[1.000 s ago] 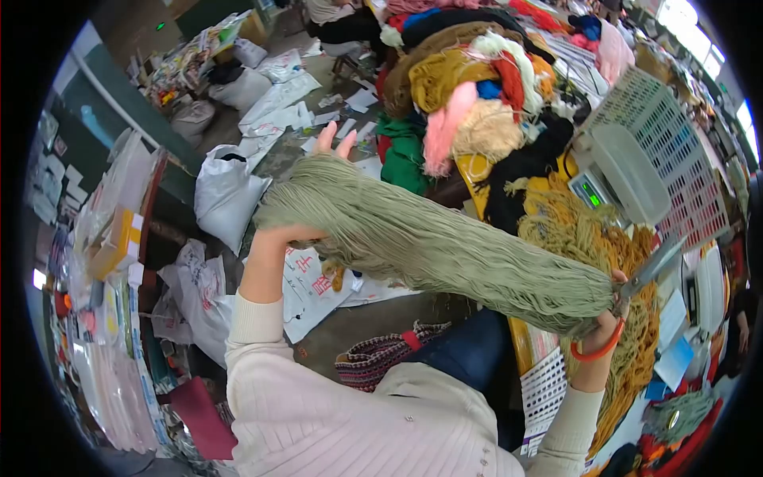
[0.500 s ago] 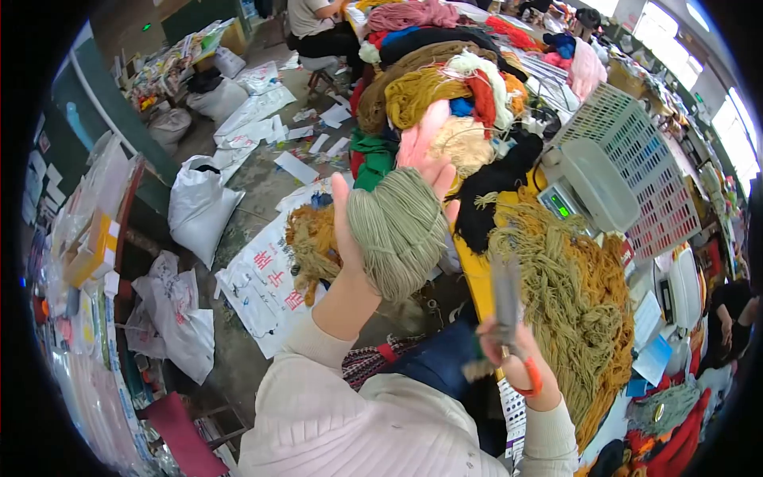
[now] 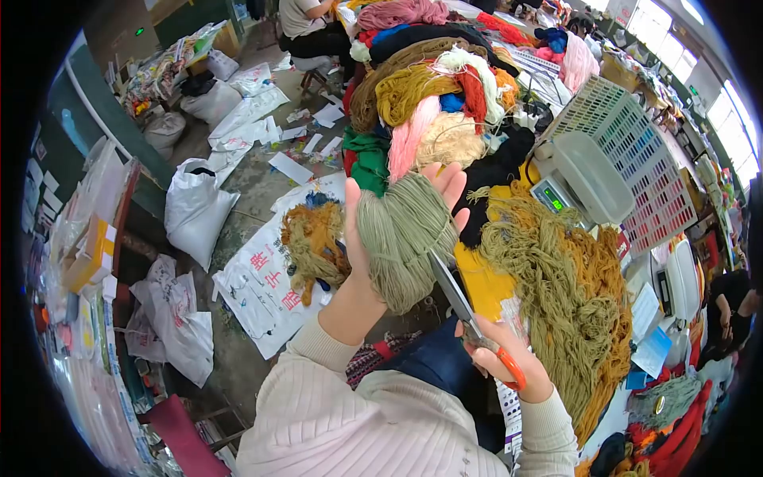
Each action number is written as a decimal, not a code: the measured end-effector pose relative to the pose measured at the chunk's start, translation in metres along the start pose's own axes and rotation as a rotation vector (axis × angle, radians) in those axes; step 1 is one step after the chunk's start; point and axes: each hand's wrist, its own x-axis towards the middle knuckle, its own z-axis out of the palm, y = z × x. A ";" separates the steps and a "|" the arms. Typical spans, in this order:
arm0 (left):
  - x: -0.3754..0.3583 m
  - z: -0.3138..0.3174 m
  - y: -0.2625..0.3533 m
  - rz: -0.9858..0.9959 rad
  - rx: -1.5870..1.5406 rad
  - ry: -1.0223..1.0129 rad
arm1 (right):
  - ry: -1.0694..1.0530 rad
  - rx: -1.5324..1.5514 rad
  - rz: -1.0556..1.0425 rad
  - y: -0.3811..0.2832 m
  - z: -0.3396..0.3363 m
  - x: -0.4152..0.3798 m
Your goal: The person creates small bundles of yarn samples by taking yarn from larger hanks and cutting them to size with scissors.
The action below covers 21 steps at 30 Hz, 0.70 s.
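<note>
A bundle of grey-green yarn (image 3: 405, 242), tied round its middle, lies on the raised palm of my left hand (image 3: 358, 274), whose fingers reach up behind and beside it. My right hand (image 3: 509, 358) is closed on orange-handled scissors (image 3: 458, 296). The blades point up and left, with their tips at the right edge of the bundle. To the right, loose olive yarn (image 3: 548, 278) and orange-brown yarn (image 3: 608, 318) are heaped on the yellow-topped table (image 3: 481, 278).
Colourful yarn (image 3: 413, 91) is piled at the table's far end. A scale (image 3: 556, 195) with a clear tray (image 3: 592, 175) stands beside a white plastic crate (image 3: 628, 151). White sacks (image 3: 199, 211) sit on the floor at left. A seated person (image 3: 306, 28) is at the top.
My right hand has brought the scissors up and left, from beside the loose yarn to the bundle's edge. The bundle has shifted slightly right and down with my left hand.
</note>
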 end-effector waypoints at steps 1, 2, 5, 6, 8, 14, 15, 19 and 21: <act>0.000 0.000 0.000 0.001 -0.002 0.000 | 0.009 0.020 0.011 0.000 0.002 0.000; -0.001 -0.001 -0.001 -0.004 0.001 0.004 | 0.016 0.040 0.022 0.000 0.003 0.000; -0.001 -0.003 -0.005 -0.026 0.002 0.026 | 0.054 0.004 -0.023 -0.004 0.002 -0.001; -0.001 -0.005 -0.008 -0.037 0.000 0.037 | 0.059 0.023 -0.054 -0.002 0.002 -0.001; 0.000 -0.011 -0.015 -0.037 0.022 0.084 | 0.069 0.062 -0.115 0.007 0.004 0.002; -0.002 -0.029 -0.021 -0.061 0.012 0.088 | 0.345 0.284 -0.221 0.022 0.008 -0.004; -0.002 -0.030 -0.022 -0.053 0.015 0.076 | 0.398 0.285 -0.260 0.024 0.006 -0.003; -0.004 -0.019 -0.030 0.073 0.803 -0.148 | 0.596 0.245 -0.378 0.019 -0.002 0.013; -0.001 -0.010 -0.027 0.180 1.816 -0.463 | 0.661 0.216 -0.557 0.014 -0.001 0.028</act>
